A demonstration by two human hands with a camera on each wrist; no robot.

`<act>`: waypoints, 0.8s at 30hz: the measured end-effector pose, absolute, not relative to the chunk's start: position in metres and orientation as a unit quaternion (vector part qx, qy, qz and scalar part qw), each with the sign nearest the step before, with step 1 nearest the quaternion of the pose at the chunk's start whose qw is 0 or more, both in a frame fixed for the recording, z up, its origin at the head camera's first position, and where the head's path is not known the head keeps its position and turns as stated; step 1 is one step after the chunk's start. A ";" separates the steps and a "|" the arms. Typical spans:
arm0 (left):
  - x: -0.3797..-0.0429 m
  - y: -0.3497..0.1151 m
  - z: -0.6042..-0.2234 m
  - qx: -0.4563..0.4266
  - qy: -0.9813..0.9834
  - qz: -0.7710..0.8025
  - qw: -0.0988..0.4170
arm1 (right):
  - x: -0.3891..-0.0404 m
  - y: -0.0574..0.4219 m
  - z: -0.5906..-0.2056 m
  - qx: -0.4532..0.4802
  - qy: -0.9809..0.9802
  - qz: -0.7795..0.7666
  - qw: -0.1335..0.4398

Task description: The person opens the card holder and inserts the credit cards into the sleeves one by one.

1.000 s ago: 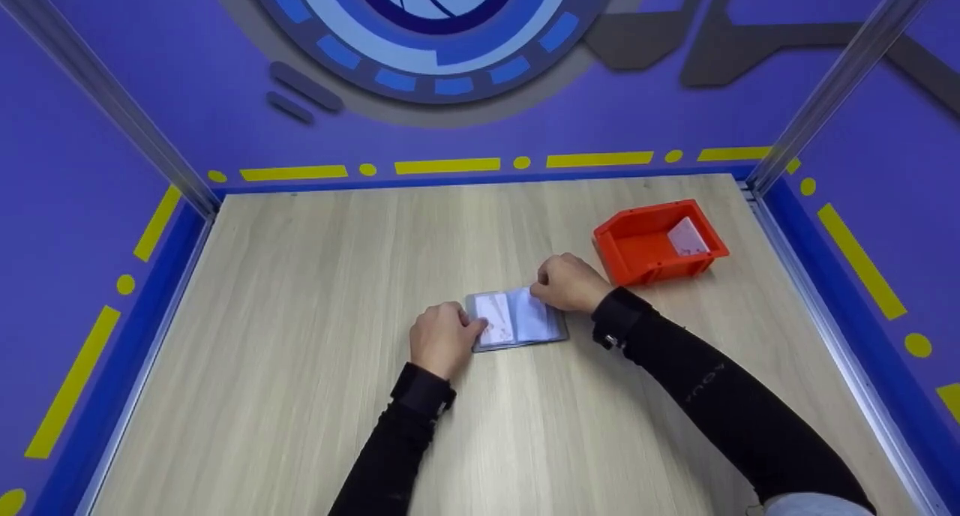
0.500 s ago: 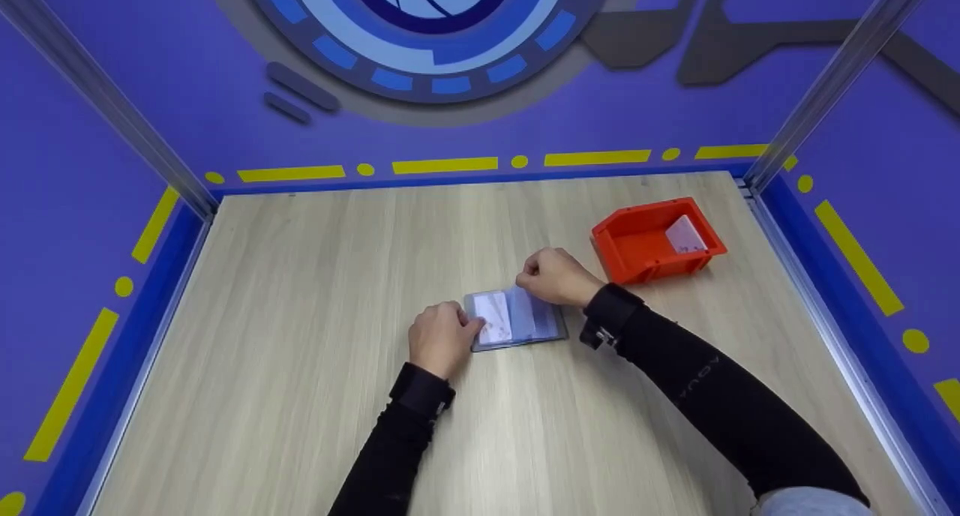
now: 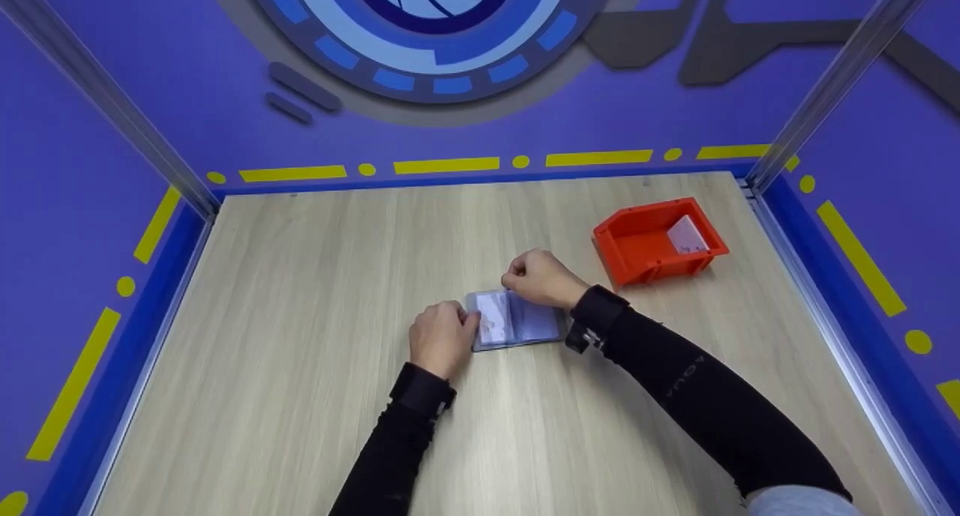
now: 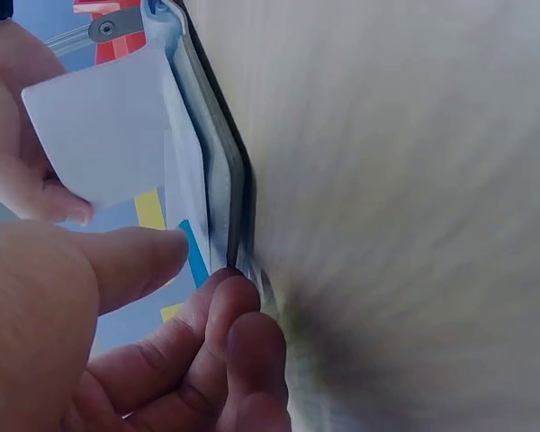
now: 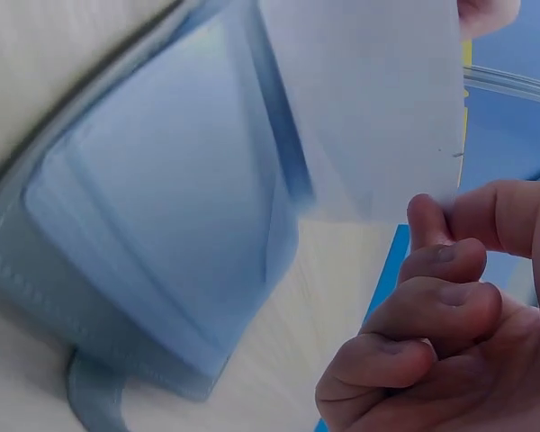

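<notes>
A grey card holder (image 3: pixel 536 322) lies open on the table with its clear sleeve pages spread. A white card with a faint print (image 3: pixel 493 319) shows in its left-hand sleeve. My left hand (image 3: pixel 441 340) grips the holder's left edge, thumb over the pages and fingers at the cover's edge. Between thumb and forefinger, my right hand (image 3: pixel 546 277) pinches the outer corner of one sleeve page (image 5: pixel 369 117). That page stands raised from the stack in both wrist views. Part of the holder's right half is hidden under the right hand in the head view.
Behind and to the right stands an orange-red bin (image 3: pixel 645 246) with a pale patterned card (image 3: pixel 687 236) inside. A strap with a snap button (image 4: pixel 117 27) sticks out from the holder. Blue-purple walls (image 3: pixel 450 137) enclose the wooden table (image 3: pixel 315 276).
My right hand has moved left across the holder, bringing the pinched sleeve page up and over toward the left half. My left hand stays at the left edge.
</notes>
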State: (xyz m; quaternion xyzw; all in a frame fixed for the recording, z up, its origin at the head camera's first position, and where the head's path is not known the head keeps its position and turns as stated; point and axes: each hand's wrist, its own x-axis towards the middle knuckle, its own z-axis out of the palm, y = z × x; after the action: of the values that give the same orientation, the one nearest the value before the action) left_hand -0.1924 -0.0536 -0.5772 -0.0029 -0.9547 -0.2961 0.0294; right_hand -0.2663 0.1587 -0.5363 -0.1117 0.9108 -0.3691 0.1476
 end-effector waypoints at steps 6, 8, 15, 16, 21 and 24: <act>-0.193 -0.053 -0.578 0.002 -0.956 -0.292 0.031 | -0.265 0.145 -0.546 -0.123 0.912 -0.364 0.142; -0.193 -0.052 -0.578 0.003 -0.956 -0.291 0.030 | -0.264 0.141 -0.548 -0.129 0.914 -0.359 0.141; -0.193 -0.050 -0.577 0.008 -0.957 -0.290 0.026 | -0.264 0.130 -0.552 -0.144 0.918 -0.340 0.142; -0.193 -0.051 -0.577 0.007 -0.957 -0.290 0.026 | -0.264 0.128 -0.553 -0.144 0.920 -0.335 0.144; -0.193 -0.052 -0.575 0.002 -0.956 -0.292 0.029 | -0.264 0.122 -0.556 -0.140 0.930 -0.305 0.149; -0.193 -0.053 -0.575 -0.002 -0.956 -0.293 0.034 | -0.263 0.120 -0.558 -0.137 0.935 -0.292 0.144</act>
State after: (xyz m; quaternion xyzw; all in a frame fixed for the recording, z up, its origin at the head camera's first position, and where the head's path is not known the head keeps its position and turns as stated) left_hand -0.1927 -0.0525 -0.5750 -0.0023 -0.9556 -0.2928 0.0336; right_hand -0.2630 0.1204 -0.5577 -0.1373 0.9354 -0.2922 0.1444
